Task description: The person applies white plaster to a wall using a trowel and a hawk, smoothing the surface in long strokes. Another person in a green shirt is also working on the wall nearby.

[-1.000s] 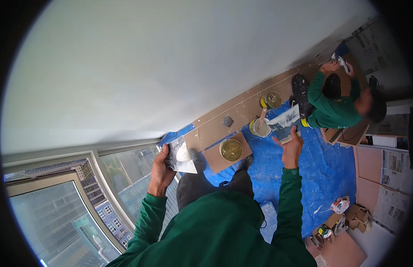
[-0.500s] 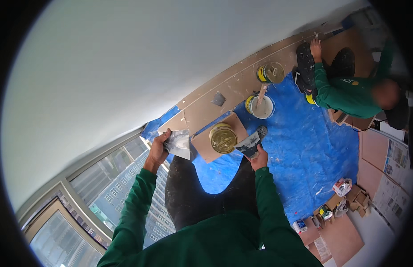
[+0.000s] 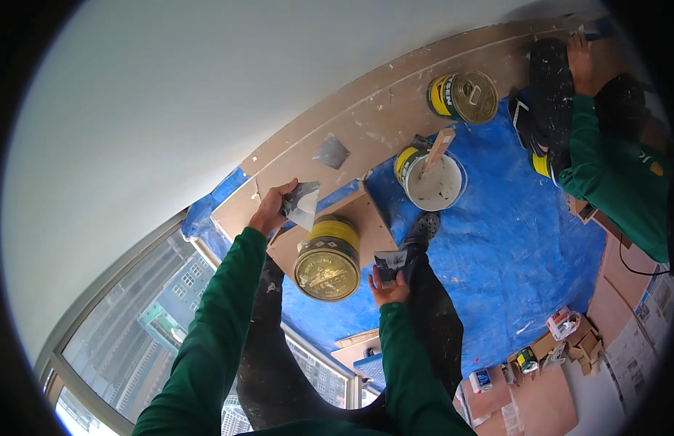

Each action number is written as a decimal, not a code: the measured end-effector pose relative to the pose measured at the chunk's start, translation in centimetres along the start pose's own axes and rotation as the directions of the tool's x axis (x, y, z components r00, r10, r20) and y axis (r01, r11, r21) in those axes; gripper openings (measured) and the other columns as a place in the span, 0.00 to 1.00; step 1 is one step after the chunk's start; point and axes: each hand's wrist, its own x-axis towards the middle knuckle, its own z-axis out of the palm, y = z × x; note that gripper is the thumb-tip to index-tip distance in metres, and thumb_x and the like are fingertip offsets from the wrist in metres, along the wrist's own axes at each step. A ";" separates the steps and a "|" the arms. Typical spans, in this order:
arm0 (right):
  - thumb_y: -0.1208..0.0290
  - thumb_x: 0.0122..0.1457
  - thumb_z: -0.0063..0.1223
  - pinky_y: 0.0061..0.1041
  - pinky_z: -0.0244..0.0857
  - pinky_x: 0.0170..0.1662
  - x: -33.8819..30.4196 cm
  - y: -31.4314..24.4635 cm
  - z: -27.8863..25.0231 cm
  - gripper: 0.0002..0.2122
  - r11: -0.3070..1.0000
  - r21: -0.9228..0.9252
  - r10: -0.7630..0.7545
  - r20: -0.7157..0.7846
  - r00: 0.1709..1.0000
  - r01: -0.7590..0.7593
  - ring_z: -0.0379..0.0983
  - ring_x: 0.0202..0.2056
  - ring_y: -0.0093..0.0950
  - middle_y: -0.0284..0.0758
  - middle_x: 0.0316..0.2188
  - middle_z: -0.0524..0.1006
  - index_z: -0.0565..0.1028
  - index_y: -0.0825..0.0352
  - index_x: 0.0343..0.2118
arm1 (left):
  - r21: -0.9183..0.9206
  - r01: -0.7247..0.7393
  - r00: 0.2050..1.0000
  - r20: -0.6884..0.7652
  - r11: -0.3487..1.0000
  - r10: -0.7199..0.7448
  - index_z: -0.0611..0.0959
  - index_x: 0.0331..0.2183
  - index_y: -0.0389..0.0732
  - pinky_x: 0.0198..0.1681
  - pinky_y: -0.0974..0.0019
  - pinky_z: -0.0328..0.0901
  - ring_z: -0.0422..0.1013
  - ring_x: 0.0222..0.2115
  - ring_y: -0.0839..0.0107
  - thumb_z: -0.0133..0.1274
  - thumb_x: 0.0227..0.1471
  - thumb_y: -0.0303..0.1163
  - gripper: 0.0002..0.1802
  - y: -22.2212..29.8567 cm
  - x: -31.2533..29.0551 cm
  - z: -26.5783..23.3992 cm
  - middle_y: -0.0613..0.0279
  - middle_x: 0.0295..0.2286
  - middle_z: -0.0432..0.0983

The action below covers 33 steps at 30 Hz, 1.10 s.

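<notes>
My left hand (image 3: pixel 270 211) is closed on a broad putty knife (image 3: pixel 303 205) whose pale metal blade carries smears of compound; it is held in front of the white wall's foot, above the board. In my right hand (image 3: pixel 391 292) is a second scraper (image 3: pixel 390 263), darker, with a whitish edge. Its fingers are partly spread around the tool. Between my hands stands a closed can (image 3: pixel 327 275) with a gold lid and yellow band, on a brown board (image 3: pixel 373 218). Ahead of my right hand is a white bucket (image 3: pixel 462 190) of pale compound, with a wooden stick (image 3: pixel 439 149) leaning in it.
Another lidded can (image 3: pixel 473 98) stands farther along the wall. A loose square blade (image 3: pixel 331 152) lies on the boards. Blue sheeting (image 3: pixel 511 269) covers the floor. A co-worker in a green sleeve (image 3: pixel 598 160) crouches at the right. Windows (image 3: pixel 126 341) are at my left; cartons (image 3: pixel 584 341) lie lower right.
My view has shifted and I have leaned in, so the cans and bucket look larger. Both hands still hold their blades; the left reaches farther forward, and the right has come closer to the gold-lidded can.
</notes>
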 end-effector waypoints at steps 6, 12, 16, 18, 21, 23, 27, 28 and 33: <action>0.51 0.61 0.47 0.48 0.38 0.63 7.5 2.9 -2.8 0.21 0.995 0.012 -0.100 -0.161 0.982 0.103 0.59 0.59 0.35 0.31 0.54 0.70 0.70 0.54 0.53 | -0.005 0.059 0.998 -0.038 0.998 -0.059 0.78 0.39 0.34 0.42 0.64 0.70 0.76 0.34 0.64 0.51 0.58 0.39 0.16 -2.5 9.2 -1.7 0.55 0.35 0.78; 0.48 0.60 0.49 0.48 0.47 0.61 10.6 4.0 -3.4 0.24 0.983 -0.127 -0.114 0.157 0.981 0.135 0.58 0.59 0.38 0.34 0.55 0.69 0.70 0.59 0.53 | -0.007 0.158 0.983 -0.093 0.987 -0.158 0.79 0.37 0.34 0.38 0.65 0.71 0.76 0.31 0.66 0.52 0.57 0.38 0.16 -5.9 13.0 -3.6 0.56 0.33 0.79; 0.48 0.61 0.46 0.48 0.47 0.61 11.4 3.1 -4.4 0.24 0.983 -0.156 -0.050 0.272 0.961 0.095 0.58 0.60 0.38 0.34 0.56 0.69 0.70 0.58 0.55 | 0.001 0.213 0.972 -0.099 0.977 -0.212 0.79 0.37 0.34 0.36 0.66 0.71 0.75 0.29 0.68 0.52 0.57 0.38 0.15 -7.8 13.8 -4.6 0.58 0.32 0.78; 0.48 0.61 0.45 0.48 0.47 0.61 11.3 2.8 -4.7 0.25 0.982 -0.170 -0.035 0.283 0.958 0.086 0.57 0.60 0.38 0.34 0.56 0.69 0.69 0.58 0.56 | -0.002 0.250 0.964 -0.098 0.968 -0.249 0.79 0.36 0.35 0.36 0.65 0.71 0.75 0.29 0.68 0.52 0.57 0.38 0.14 -8.3 13.8 -4.7 0.59 0.32 0.79; 0.49 0.61 0.44 0.47 0.47 0.60 10.9 2.8 -4.4 0.25 0.983 -0.177 -0.014 0.241 0.970 0.058 0.57 0.60 0.37 0.33 0.57 0.68 0.68 0.58 0.56 | 0.029 0.227 0.971 -0.078 0.973 -0.225 0.80 0.36 0.36 0.35 0.65 0.71 0.75 0.27 0.68 0.51 0.58 0.39 0.15 -8.5 14.3 -6.6 0.59 0.30 0.79; 0.49 0.61 0.44 0.45 0.47 0.60 10.4 3.2 -3.8 0.24 0.981 -0.180 -0.047 0.106 0.993 0.065 0.57 0.59 0.37 0.33 0.58 0.67 0.68 0.57 0.56 | 0.090 0.237 0.970 -0.078 0.967 -0.230 0.80 0.36 0.34 0.33 0.67 0.70 0.74 0.26 0.68 0.52 0.57 0.39 0.15 -8.7 14.4 -6.5 0.59 0.29 0.79; 0.49 0.61 0.44 0.44 0.48 0.58 10.5 2.9 -3.8 0.23 0.968 -0.227 -0.062 0.201 0.978 0.108 0.59 0.58 0.37 0.32 0.56 0.69 0.69 0.57 0.55 | 0.119 0.258 0.965 -0.083 0.959 -0.249 0.81 0.36 0.34 0.31 0.69 0.69 0.74 0.24 0.69 0.52 0.57 0.39 0.16 -8.5 13.9 -5.1 0.60 0.28 0.79; 0.49 0.62 0.44 0.44 0.49 0.58 10.9 3.0 -3.8 0.23 0.964 -0.232 -0.075 0.218 0.973 0.126 0.60 0.57 0.37 0.31 0.55 0.70 0.69 0.57 0.55 | 0.118 0.265 0.961 -0.111 0.957 -0.253 0.81 0.36 0.34 0.31 0.69 0.69 0.74 0.24 0.69 0.52 0.57 0.39 0.16 -8.8 13.8 -5.2 0.59 0.28 0.79; 0.51 0.61 0.46 0.43 0.52 0.55 9.8 2.6 -5.1 0.20 0.992 -0.113 -0.050 0.055 0.997 0.056 0.65 0.53 0.35 0.31 0.50 0.73 0.71 0.57 0.51 | 0.117 0.305 0.948 -0.130 0.945 -0.290 0.81 0.36 0.34 0.32 0.68 0.70 0.74 0.25 0.70 0.52 0.57 0.40 0.17 -11.3 12.5 -5.8 0.59 0.29 0.79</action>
